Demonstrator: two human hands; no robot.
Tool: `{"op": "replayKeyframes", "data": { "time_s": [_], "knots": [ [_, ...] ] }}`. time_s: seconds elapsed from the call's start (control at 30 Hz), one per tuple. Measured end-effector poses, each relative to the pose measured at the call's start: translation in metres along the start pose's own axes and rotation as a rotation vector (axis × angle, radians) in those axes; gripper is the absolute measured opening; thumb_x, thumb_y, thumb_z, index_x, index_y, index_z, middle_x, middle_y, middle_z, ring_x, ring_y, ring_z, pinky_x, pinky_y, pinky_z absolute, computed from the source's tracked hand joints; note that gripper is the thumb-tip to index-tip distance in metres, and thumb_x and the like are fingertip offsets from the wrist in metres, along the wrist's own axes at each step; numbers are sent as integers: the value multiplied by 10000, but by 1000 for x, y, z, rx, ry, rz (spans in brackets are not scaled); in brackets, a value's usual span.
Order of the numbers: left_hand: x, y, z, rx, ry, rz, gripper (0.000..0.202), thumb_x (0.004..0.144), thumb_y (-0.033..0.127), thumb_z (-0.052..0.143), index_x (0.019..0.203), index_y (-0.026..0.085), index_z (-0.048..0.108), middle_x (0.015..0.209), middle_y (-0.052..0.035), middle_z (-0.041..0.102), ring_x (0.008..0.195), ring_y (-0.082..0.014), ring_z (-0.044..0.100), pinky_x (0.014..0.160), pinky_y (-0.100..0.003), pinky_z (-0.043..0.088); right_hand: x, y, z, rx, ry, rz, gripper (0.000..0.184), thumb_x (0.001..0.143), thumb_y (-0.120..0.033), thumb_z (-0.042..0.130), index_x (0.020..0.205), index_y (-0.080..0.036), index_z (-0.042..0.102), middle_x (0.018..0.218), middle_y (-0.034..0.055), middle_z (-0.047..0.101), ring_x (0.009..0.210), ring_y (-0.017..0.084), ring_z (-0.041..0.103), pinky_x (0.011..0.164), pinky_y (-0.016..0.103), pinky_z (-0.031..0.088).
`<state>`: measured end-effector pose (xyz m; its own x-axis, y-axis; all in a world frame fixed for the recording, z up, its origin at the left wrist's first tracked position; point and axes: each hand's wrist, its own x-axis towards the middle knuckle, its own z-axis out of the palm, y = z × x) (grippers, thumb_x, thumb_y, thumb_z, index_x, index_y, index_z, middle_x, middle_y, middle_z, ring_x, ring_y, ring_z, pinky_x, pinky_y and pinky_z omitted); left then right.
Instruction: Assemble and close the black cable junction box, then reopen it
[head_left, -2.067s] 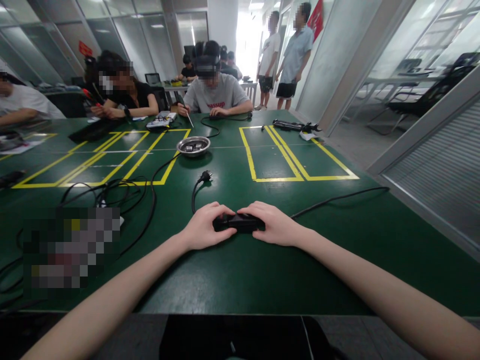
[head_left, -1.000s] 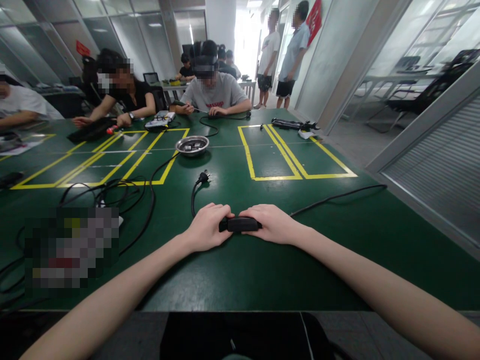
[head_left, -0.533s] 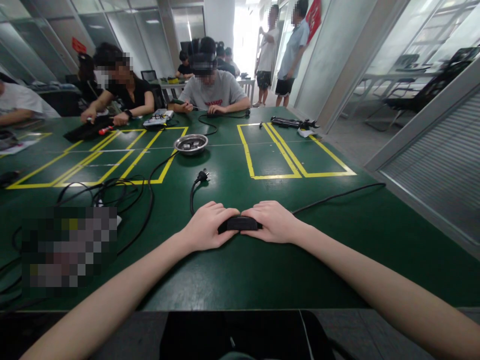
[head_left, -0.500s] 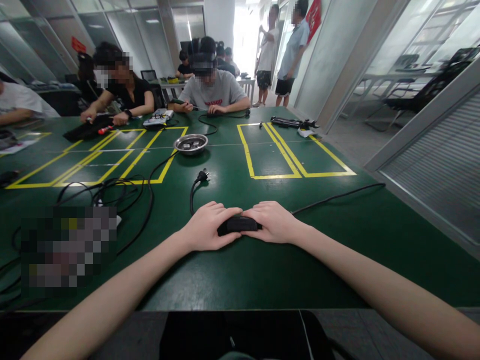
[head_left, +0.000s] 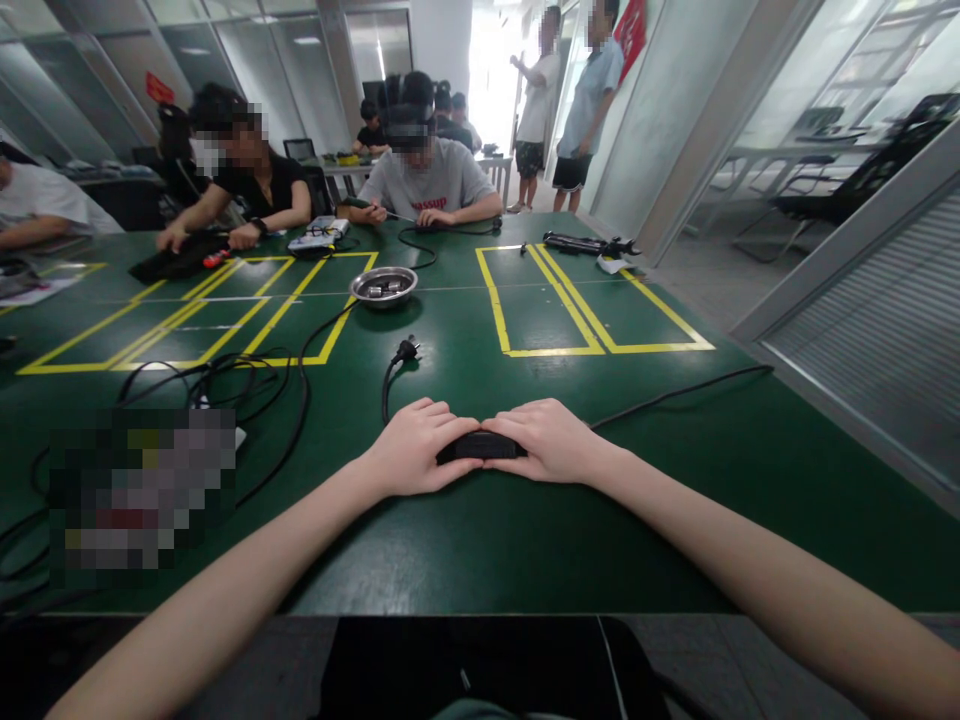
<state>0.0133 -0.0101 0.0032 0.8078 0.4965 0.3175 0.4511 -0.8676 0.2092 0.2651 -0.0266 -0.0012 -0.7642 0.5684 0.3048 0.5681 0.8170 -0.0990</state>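
A small black power adapter lies on the green table in front of me. My left hand curls over its left end and my right hand curls over its right end, fingers closed on it and nearly touching on top. A black cord with a plug runs from the left end; another black cable leads off to the right.
A metal bowl with small parts stands further back. Tangled black cables lie at left. Yellow taped rectangles mark the table. Other people sit at the far side, two stand in the doorway. The table's right edge drops to the floor.
My fingers have closed further over the adapter's top, so less of it shows. The adapter stays in the same spot on the table.
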Motion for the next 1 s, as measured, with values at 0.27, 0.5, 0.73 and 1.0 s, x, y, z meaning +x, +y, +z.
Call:
{"op": "replayKeyframes", "data": {
  "time_s": [0.27, 0.5, 0.73, 1.0],
  "knots": [
    [2, 4, -2, -237, -43, -264, 413, 1043, 475, 480, 869, 176, 707, 825, -45, 699, 754, -185, 625, 704, -297, 469, -1, 6, 3, -209, 42, -135, 431, 1119, -397, 368, 1374, -141, 602, 1088, 135, 732, 923, 225, 670, 753, 322, 494],
    [3, 10, -2, -613, -2, -439, 376, 873, 527, 731, 952, 160, 742, 789, -6, 703, 685, -154, 591, 613, -260, 445, -5, 9, 4, -200, 82, -108, 326, 1082, -274, 438, 1335, -178, 620, 1095, 119, 729, 904, 218, 668, 724, 318, 472],
    [-1, 15, 0, -260, 183, -326, 349, 835, 467, 820, 817, 184, 618, 763, 11, 608, 679, -148, 549, 631, -270, 420, 0, 0, 0, -88, 83, -5, 403, 1027, -482, 584, 1256, -153, 633, 989, 86, 705, 799, 199, 679, 648, 288, 438],
    [-1, 9, 6, -127, 156, -160, 284, 895, 439, 783, 975, 191, 671, 908, -51, 717, 830, -206, 652, 759, -323, 512, -3, -3, -1, 48, 83, 36, 346, 1064, -462, 536, 1096, -157, 697, 953, 72, 704, 792, 192, 691, 650, 287, 458]
  ]
}}
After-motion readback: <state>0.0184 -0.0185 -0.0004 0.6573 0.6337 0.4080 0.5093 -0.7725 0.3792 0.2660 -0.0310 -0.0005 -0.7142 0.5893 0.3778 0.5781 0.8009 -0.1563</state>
